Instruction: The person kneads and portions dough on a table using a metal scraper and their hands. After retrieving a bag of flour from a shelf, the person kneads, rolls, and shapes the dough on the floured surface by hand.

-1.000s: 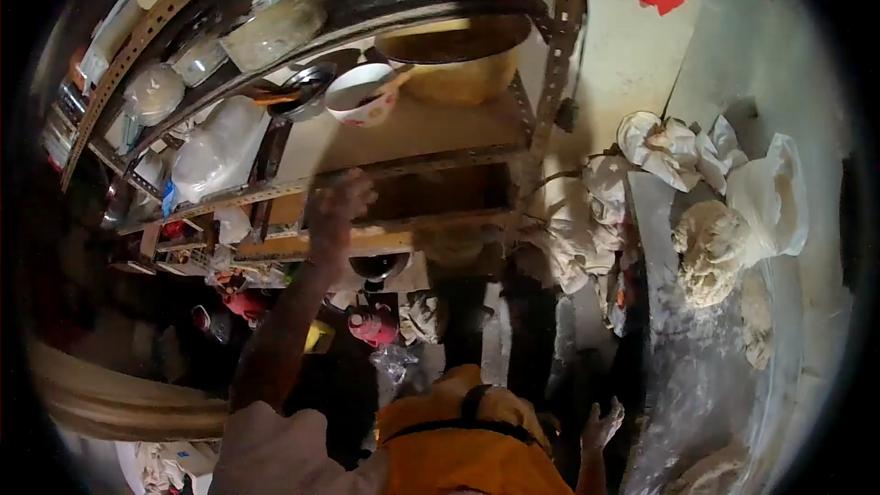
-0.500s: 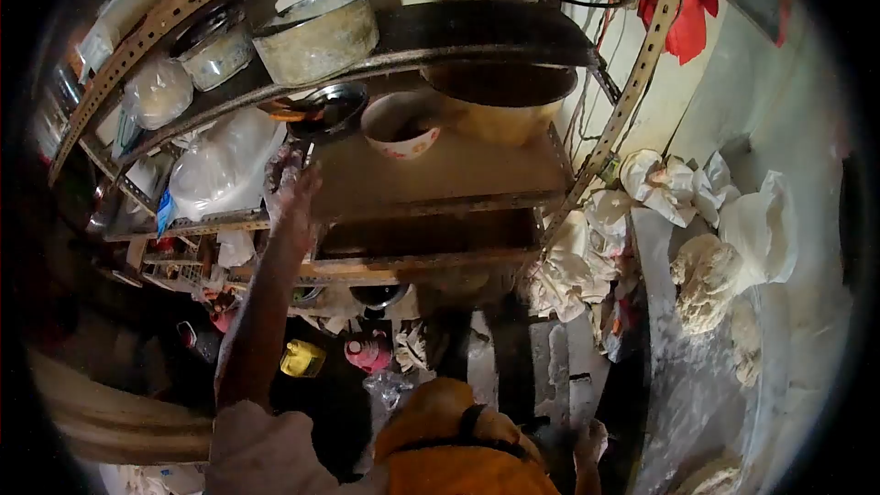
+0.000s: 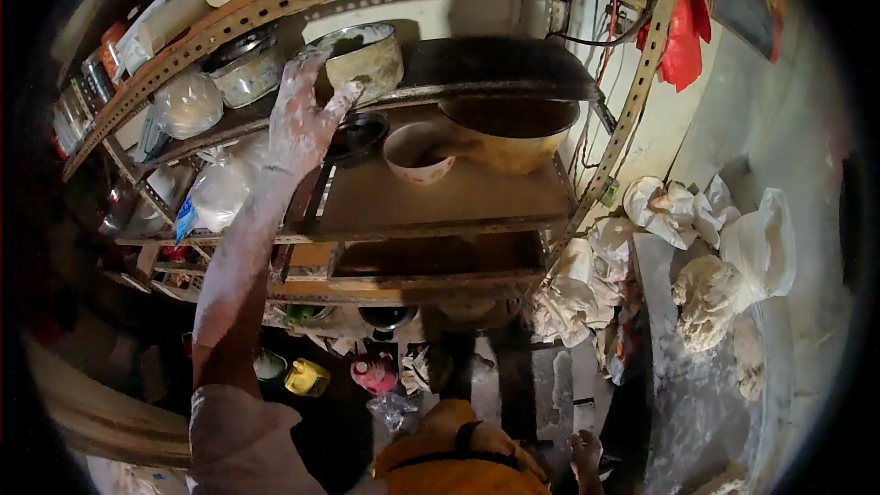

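My left hand (image 3: 307, 124), dusted white like the forearm behind it, is raised to the upper shelf. Its thumb and fingers are spread at the left side of a round, flour-smeared pot (image 3: 367, 64); whether they touch it I cannot tell. Left of that stands a second metal pot (image 3: 246, 69), beside a clear plastic bag (image 3: 188, 104) with something pale inside. Below my left hand, a dark bowl (image 3: 357, 136) sits on the lower shelf. Low in the view, my right hand (image 3: 586, 449) hangs with loosely bent fingers, holding nothing visible.
A floral bowl (image 3: 417, 160) and a large deep pot (image 3: 513, 133) share the lower shelf. Perforated metal rails (image 3: 632, 119) frame the rack. To the right, a dough mass (image 3: 706, 298) lies on a floury counter (image 3: 683, 403). A yellow container (image 3: 307, 377) is on the floor.
My left hand has risen from the lower shelf to the pot on the upper shelf, its thumb spreading away. The view has tilted slightly upward. My right hand still hangs low.
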`<state>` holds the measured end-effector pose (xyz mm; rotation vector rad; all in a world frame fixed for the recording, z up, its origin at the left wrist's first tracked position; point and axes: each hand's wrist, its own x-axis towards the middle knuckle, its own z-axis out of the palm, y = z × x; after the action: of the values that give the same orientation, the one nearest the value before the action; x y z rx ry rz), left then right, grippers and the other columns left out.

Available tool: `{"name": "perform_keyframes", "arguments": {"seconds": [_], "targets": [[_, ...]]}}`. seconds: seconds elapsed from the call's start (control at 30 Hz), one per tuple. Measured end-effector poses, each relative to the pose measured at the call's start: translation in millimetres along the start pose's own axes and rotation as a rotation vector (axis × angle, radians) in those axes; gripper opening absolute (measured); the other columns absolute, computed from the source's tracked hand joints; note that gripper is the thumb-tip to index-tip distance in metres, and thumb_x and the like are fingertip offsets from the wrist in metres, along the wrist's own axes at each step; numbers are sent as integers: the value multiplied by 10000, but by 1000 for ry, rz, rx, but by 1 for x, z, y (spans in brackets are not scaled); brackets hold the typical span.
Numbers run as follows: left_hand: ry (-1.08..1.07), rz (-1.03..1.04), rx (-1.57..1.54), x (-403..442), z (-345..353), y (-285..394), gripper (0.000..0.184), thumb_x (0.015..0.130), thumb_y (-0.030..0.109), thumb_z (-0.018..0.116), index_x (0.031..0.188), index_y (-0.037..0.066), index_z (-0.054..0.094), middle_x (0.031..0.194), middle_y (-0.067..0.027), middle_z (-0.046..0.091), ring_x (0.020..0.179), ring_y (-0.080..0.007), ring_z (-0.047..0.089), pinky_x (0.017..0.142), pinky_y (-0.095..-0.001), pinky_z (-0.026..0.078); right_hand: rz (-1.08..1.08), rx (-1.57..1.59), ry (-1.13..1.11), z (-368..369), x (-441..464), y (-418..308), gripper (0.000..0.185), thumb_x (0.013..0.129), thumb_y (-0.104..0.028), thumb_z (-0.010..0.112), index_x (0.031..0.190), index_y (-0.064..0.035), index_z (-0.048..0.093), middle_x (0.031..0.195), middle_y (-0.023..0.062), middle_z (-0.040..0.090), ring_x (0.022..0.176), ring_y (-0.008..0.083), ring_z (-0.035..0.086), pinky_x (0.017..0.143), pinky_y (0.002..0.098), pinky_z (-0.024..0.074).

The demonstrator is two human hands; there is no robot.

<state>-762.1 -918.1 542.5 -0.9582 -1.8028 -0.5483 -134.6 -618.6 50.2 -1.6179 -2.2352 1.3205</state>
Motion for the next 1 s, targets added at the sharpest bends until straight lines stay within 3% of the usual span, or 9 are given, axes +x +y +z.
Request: {"name": "perform_keyframes", "arguments": {"seconds": [0.13, 0.47, 0.53, 0.57, 0.63, 0.77, 0.83, 0.93, 1.0], "targets": [[-104, -224, -98, 7, 11, -22, 575, 934, 288, 753, 1363, -37, 551, 1331, -288, 589, 1252, -471, 554, 1052, -488, 478, 8, -129, -52, -6, -10, -18, 492, 937, -345, 668, 1285, 4, 664, 1207, 211, 696, 1111, 341, 668, 924, 457, 520], [-1, -24, 100, -25, -17, 19, 560, 886, 82, 734, 1397, -32, 534, 1439, -328, 511, 1385, -499, 458, 1141, -502, 405, 16, -563, -203, -1, 15, 31, 321, 966, -298, 656, 1157, -43, 698, 1062, 141, 689, 938, 356, 674, 809, 454, 534], [0, 38, 132, -22, -23, 22, 530, 895, 128, 744, 1363, -33, 556, 1398, -336, 531, 1330, -505, 496, 1101, -509, 441, -872, -640, 94, 12, 34, 105, 220, 958, -256, 641, 1033, -56, 693, 979, 137, 685, 861, 366, 667, 744, 477, 543], [4, 98, 164, -20, -27, 25, 506, 904, 175, 754, 1329, -34, 578, 1357, -344, 552, 1276, -511, 534, 1061, -516, 478, -878, -641, 92, 11, 29, 90, 220, 958, -256, 641, 1033, -56, 693, 979, 137, 685, 861, 366, 667, 744, 477, 543], [-26, 15, 101, -5, -31, 34, 482, 912, 196, 754, 1313, -18, 592, 1341, -344, 556, 1258, -510, 543, 1051, -517, 481, -62, -149, -117, 8, 22, 52, 175, 934, -227, 650, 873, -64, 633, 828, 133, 636, 728, 347, 619, 649, 519, 508], [19, -1, 134, 26, -6, 27, 455, 926, 315, 749, 1256, 26, 630, 1263, -246, 626, 1235, -442, 577, 1025, -477, 505, -425, -325, 151, 32, 54, 100, 267, 941, -249, 652, 770, -73, 548, 718, 100, 561, 640, 293, 549, 580, 519, 437], [26, -38, 134, 39, 14, 19, 440, 918, 314, 749, 1236, 32, 634, 1215, -220, 646, 1230, -411, 584, 1022, -461, 512, 98, 291, -120, 31, 47, 92, 278, 979, -274, 627, 777, -97, 556, 709, 73, 532, 624, 259, 506, 574, 500, 381], [-108, -2, 157, 43, 42, 1, 499, 923, 280, 727, 1333, 47, 565, 1334, -225, 579, 1264, -406, 558, 1036, -462, 503, -151, -380, -103, 11, 19, 26, 225, 1009, -235, 600, 836, -95, 567, 744, 70, 546, 617, 235, 502, 573, 473, 372], [-94, -78, -20, 40, 74, -27, 529, 934, 259, 710, 1382, 48, 525, 1361, -255, 543, 1272, -434, 541, 1043, -469, 497, -63, -185, -48, 22, 27, 46, 172, 1006, -200, 611, 881, -88, 575, 767, 67, 554, 618, 220, 501, 574, 475, 373]]}}
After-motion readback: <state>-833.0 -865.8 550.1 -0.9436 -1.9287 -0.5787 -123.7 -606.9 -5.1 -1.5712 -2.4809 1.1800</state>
